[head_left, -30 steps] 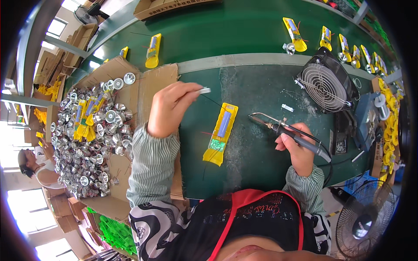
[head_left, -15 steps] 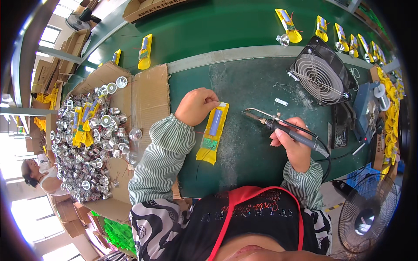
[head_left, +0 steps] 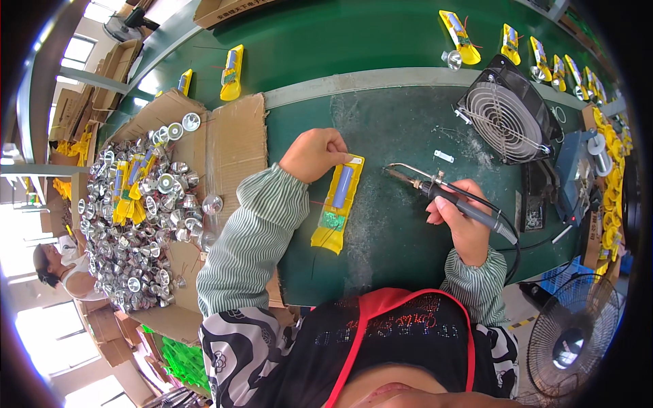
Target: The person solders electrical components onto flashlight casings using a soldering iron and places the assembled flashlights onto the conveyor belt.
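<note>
My left hand [head_left: 315, 156] is closed at the top end of a yellow flashlight casing [head_left: 328, 239], its fingertips pinching by a small white part there. The casing lies open on the green bench, holding a blue cylindrical battery [head_left: 343, 188] and a green circuit board [head_left: 331, 220], with thin wires sticking out. In my right hand [head_left: 468, 221] is a soldering iron [head_left: 469, 212], gripped like a pen. Its tip, with a thin metal tube alongside, points left toward the casing without touching it. A small white part [head_left: 443, 156] lies on the bench beyond the iron.
At the left stands a cardboard box [head_left: 235, 136] heaped with silver reflector cups [head_left: 136, 251]. A square fan [head_left: 507, 115] and a solder spool [head_left: 596, 151] are at the right. More yellow casings [head_left: 459, 37] line the far green surface. Another person [head_left: 68, 272] is at far left.
The whole view has shifted slightly. Both hands keep their holds, and the soldering iron stays apart from the casing.
</note>
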The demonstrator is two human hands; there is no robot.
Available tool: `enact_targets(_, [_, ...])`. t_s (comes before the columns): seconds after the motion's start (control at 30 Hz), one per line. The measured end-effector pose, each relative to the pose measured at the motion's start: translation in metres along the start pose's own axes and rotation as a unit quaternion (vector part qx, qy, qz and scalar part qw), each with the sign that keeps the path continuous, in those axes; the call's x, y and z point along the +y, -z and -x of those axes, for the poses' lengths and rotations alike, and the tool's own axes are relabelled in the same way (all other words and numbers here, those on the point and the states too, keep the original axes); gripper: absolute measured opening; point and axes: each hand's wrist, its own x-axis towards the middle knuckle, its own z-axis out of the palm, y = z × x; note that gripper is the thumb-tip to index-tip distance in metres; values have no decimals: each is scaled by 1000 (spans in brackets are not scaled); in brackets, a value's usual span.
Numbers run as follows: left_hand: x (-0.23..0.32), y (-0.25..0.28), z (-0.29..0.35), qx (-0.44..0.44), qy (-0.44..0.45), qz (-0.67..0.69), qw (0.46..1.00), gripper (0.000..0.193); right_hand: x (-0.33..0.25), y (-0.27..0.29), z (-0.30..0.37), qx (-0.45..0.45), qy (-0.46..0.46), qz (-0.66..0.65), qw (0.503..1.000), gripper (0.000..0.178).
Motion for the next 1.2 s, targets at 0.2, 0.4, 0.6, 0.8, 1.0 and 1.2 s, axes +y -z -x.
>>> enact_targets(0.2, [-9,-5,-9,-6,22,79,997,21,0,1,1,10,3,2,1000,15])
enact_targets(0.4, [2,-11,-4,69,6,-12,998,23,-1,1,1,8,5,6,1000,14])
enact_targets(0.6, [-17,-2,-17,14,-8,-60,998,34,-1,0,5,3,22,5,1000,16])
enact_targets(0.8, [-11,-10,-8,64,-25,-68,995,37,0,2,11,31,31,36,998,16])
enact_targets(1.0, [1,2,40,175,-58,-38,982,23,-5,-4,20,30,47,46,997,15])
enact_targets(1.2, [-48,37,158,493,115,-154,848,19,-5,3,23,42,39,43,997,16])
